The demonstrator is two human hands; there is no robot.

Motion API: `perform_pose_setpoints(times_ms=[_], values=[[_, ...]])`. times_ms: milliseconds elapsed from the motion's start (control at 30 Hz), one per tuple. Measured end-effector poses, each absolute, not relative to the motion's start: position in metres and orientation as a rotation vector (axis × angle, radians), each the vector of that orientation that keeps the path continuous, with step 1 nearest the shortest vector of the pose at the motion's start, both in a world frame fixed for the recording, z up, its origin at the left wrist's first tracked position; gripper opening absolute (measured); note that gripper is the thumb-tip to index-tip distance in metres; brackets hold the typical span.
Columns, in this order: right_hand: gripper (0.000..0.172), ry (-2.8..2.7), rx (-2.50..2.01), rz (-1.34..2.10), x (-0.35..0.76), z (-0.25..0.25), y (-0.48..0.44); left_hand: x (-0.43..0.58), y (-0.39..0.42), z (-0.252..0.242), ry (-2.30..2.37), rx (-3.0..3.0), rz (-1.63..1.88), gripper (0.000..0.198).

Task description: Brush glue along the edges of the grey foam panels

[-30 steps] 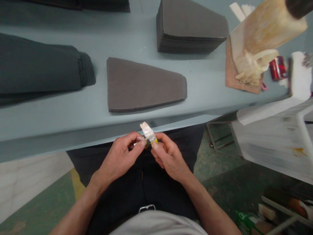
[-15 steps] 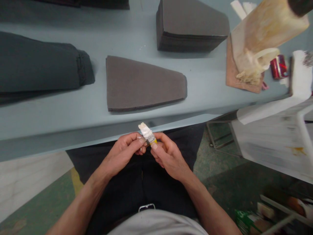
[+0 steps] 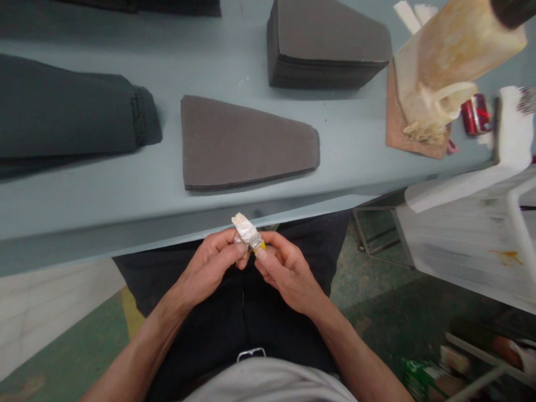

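Observation:
In front of my waist, just off the table's near edge, my right hand point(image 3: 288, 271) grips a small flat brush point(image 3: 248, 231) by its yellow handle. The brush is tilted, its cream tip pointing up and left; whitish stuff covers the bristles and part of the silvery metal band. My left hand point(image 3: 218, 259) is closed, thumb and fingers pinched against the brush's left side near the band. Its fingertips are partly hidden behind the brush. Beyond both hands, a stack of tapered grey-brown fabric pieces point(image 3: 247, 142) lies on the table.
A taller stack of grey pieces point(image 3: 329, 42) stands farther back on the blue-grey table point(image 3: 104, 206). Folded dark green fabric point(image 3: 67, 111) lies at left. At right are a stained plastic jug point(image 3: 452, 53) on a brown board point(image 3: 396, 125), a red can point(image 3: 476, 114) and a white-covered stand point(image 3: 460, 240).
The brush has shifted slightly left and tilted a bit more to the left. My right hand has moved a little left with it, while my left hand stays pinched beside it.

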State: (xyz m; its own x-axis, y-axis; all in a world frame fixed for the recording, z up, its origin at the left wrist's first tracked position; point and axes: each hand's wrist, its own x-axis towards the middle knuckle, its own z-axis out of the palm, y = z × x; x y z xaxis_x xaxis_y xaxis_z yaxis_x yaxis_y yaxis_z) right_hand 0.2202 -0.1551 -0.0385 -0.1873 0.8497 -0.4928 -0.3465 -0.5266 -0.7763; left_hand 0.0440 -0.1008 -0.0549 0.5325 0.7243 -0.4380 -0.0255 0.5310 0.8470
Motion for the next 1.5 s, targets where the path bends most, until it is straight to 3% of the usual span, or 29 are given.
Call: perform_pose_setpoints(times_ms=[467, 767, 1067, 1367, 1500], values=[[0.044, -0.620, -1.177, 1.731, 0.205, -0.033, -0.155, 0.051, -0.117, -0.052, 0.844, 0.699, 0.780, 0.039], [0.033, -0.697, -1.217, 1.637, 0.200, -0.031, -0.155, 0.051, -0.118, -0.048, 0.881, 0.762, 0.778, 0.039], [0.039, -0.815, -1.336, 1.650, 0.215, -0.034, -0.152, 0.043, -0.109, -0.041, 1.010, 1.001, 0.662, 0.034], [0.027, -0.814, -1.338, 1.678, 0.216, -0.028, -0.150, 0.035, -0.110, -0.052, 0.945, 1.007, 0.614, 0.061], [0.026, -0.851, -1.380, 1.707, 0.218, -0.029, -0.150, 0.034, -0.107, -0.058, 0.938, 0.865, 0.577, 0.062]])
